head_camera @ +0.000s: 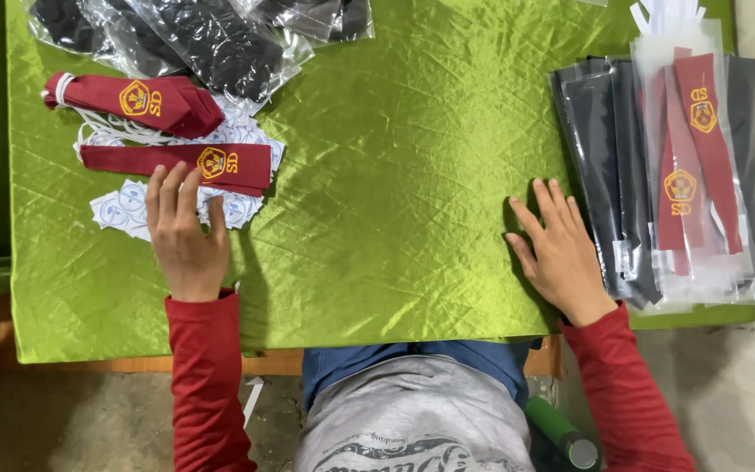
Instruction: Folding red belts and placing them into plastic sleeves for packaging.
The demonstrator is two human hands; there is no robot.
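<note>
Left hand (187, 234) open, palm down, fingertips on the dark red tie (176, 163) lying flat near the counter's (395, 175) left edge, over small white round-printed labels (120, 210). Right hand (559, 249) open, flat on green cloth, just beside the stack of bagged ties (675, 175) at right edge.

We note crinkled, shiny green satin cloth (395, 175) over the surface; matt maroon woven ties (176, 162); glossy clear plastic sleeves (701, 253).

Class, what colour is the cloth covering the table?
Bright green cloth, slightly shiny and creased; the head view shows it.
</note>
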